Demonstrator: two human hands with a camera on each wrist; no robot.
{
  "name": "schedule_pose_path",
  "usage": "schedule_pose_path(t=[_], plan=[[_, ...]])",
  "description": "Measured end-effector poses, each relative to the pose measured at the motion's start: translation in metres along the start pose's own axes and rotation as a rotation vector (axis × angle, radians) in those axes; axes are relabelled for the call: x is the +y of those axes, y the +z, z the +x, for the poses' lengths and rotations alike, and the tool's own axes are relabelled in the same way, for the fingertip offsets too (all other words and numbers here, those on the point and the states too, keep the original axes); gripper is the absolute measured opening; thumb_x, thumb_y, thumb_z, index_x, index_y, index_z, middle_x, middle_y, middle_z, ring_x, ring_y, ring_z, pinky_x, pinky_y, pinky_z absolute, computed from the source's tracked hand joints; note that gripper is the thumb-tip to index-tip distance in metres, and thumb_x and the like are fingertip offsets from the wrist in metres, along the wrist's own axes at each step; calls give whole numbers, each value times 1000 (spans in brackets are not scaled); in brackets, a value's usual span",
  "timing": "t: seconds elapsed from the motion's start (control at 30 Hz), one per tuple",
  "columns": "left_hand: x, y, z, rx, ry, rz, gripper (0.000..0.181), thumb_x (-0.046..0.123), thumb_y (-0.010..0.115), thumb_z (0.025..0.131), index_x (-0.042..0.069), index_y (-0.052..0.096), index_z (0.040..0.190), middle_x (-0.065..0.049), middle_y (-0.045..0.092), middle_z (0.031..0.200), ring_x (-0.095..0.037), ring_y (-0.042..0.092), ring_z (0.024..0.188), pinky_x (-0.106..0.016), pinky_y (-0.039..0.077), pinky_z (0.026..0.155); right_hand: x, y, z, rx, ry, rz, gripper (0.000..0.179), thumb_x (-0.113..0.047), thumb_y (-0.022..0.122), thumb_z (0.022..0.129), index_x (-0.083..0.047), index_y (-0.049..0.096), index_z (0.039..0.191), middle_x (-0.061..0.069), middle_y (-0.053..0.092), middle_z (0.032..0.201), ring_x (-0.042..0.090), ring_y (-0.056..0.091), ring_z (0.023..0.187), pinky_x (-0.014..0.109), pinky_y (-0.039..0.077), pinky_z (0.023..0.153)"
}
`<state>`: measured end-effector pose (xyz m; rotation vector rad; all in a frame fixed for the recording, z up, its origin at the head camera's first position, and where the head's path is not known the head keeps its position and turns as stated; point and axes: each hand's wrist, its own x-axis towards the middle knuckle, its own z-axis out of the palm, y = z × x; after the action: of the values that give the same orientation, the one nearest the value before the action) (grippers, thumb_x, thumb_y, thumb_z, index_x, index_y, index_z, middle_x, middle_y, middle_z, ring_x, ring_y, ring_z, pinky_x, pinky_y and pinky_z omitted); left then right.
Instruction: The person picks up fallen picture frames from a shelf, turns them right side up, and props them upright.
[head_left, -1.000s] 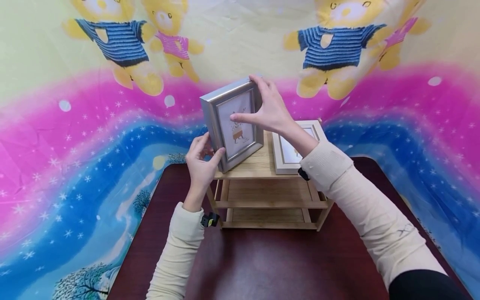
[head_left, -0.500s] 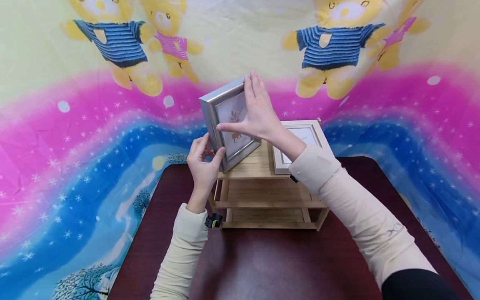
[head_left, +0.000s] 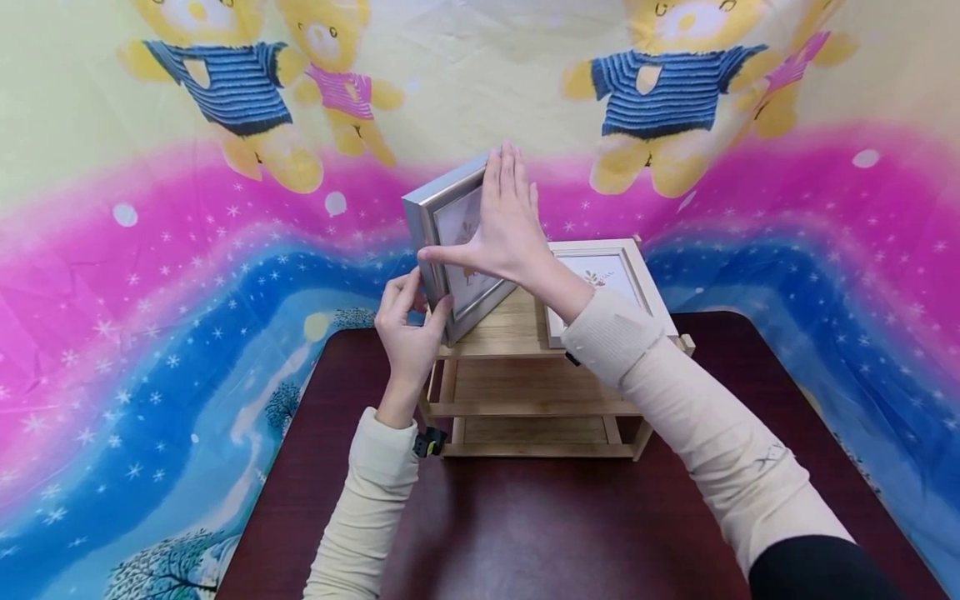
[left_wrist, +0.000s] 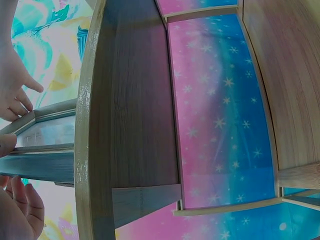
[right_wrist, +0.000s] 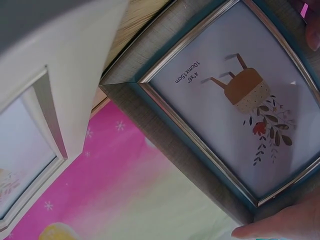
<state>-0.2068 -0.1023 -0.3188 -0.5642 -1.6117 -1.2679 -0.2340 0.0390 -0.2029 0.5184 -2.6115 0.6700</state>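
Note:
A silver picture frame [head_left: 459,237] stands tilted on the left part of the wooden rack's top shelf [head_left: 504,332], with its picture turned toward the right. At its lower left edge my left hand [head_left: 408,325] pinches it, thumb on the front and fingers behind. My right hand [head_left: 510,221] spans the front with straight fingers. Its fingertips touch the top right edge, while the thumb reaches the left edge. In the right wrist view, the frame's printed picture [right_wrist: 252,92] shows a plant in a brown pot. A white picture frame [head_left: 645,283] lies beside it, partly covered by my right arm.
Below the top, the rack has lower wooden shelves [head_left: 536,385]. It stands on a dark red table [head_left: 525,525]. Behind hangs a colourful cloth [head_left: 480,75] printed with bears and snowflakes.
My right hand has slid leftward across the silver frame, its fingers straightening and its thumb moving from the picture to the left edge. The left hand keeps its grip; the frame has barely moved.

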Motion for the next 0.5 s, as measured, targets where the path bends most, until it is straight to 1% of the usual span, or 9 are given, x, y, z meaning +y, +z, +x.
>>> schedule_pose_path(t=[0.07,0.13,0.17,0.23,0.3,0.33,0.37,0.4,0.5], plan=[[-1,-1,0,-15,-8,-20,44,-7,72,70,-9,60,112,-21,55,91,-28,47,70,-31,40,60,0,0,0,1,-7,0,130,-74,61,60,-2,-9,144,10,-16,150,17,-19,134,40,-1,109],[-3,-3,0,-46,-26,-81,44,-7,69,72,-9,59,114,-20,57,96,-24,52,79,-30,43,66,1,-1,1,-1,-21,9,129,-73,61,62,-2,-8,144,10,-14,150,17,-18,135,38,-1,109],[-4,-5,0,-69,-38,-134,43,-7,67,74,-10,57,116,-19,58,99,-22,53,85,-30,45,70,1,-2,1,-2,-33,14,128,-72,62,62,-1,-7,144,11,-12,151,18,-17,135,37,-1,109],[-7,-8,1,-118,-76,-274,43,-8,63,77,-14,52,118,-15,61,106,-18,55,96,-30,47,78,3,-3,1,-2,-60,22,126,-70,63,63,0,-4,144,13,-9,151,19,-14,136,35,-2,109],[-9,-11,2,-168,-117,-403,42,-8,59,80,-16,49,119,-8,61,112,-15,56,101,-30,47,84,4,-5,2,-5,-80,33,124,-67,64,64,1,-2,144,14,-6,151,20,-12,136,32,-3,109],[-11,-13,2,-192,-134,-448,41,-7,58,81,-15,48,120,-4,61,113,-14,57,102,-30,47,85,5,-5,2,-5,-91,37,123,-66,65,64,1,0,144,15,-4,151,21,-10,137,32,-2,109],[-12,-14,3,-214,-146,-480,42,-7,58,82,-12,49,122,-1,62,113,-14,58,102,-30,47,85,6,-6,3,-6,-101,39,122,-65,66,65,2,1,144,16,-2,151,22,-8,137,31,-1,109],[-12,-15,3,-231,-153,-491,42,-7,58,82,-6,51,124,3,61,113,-13,58,102,-30,47,86,7,-7,3,-7,-110,41,121,-64,66,65,2,3,144,17,-1,151,23,-6,137,31,-1,109],[-14,-16,4,-268,-160,-481,48,-9,58,81,13,56,123,7,61,115,-13,58,103,-29,47,85,9,-8,4,-8,-140,43,118,-62,67,65,3,7,144,18,5,150,24,-1,138,31,2,109]])
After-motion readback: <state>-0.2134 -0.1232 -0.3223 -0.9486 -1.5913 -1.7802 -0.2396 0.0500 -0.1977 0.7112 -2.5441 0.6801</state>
